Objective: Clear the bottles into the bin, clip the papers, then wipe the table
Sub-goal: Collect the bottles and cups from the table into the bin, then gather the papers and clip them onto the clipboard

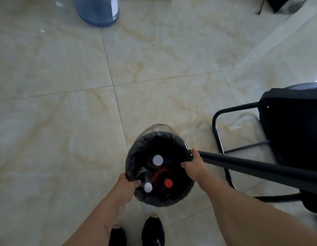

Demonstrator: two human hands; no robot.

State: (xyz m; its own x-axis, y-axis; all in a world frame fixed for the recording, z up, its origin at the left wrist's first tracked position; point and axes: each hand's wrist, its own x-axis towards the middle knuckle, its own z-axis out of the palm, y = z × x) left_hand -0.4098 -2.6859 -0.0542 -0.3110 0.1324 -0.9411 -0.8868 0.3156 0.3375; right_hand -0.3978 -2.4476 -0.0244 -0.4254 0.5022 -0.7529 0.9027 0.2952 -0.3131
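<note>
A round bin (136, 153) lined with a black plastic bag stands on the tiled floor in front of my feet. Inside it are three bottles: one with a white cap (157, 160) at the back, one with a white cap (148, 186) at the front left, and one with a red cap (168, 182) and red label. My left hand (126, 183) grips the bin's near left rim. My right hand (195, 165) grips its right rim.
A black chair (292, 128) with a metal frame stands to the right, and a dark bar (260, 167) crosses from it to the bin. A large blue water jug (98, 10) stands far back on the floor. My black shoes (153, 231) are just below the bin.
</note>
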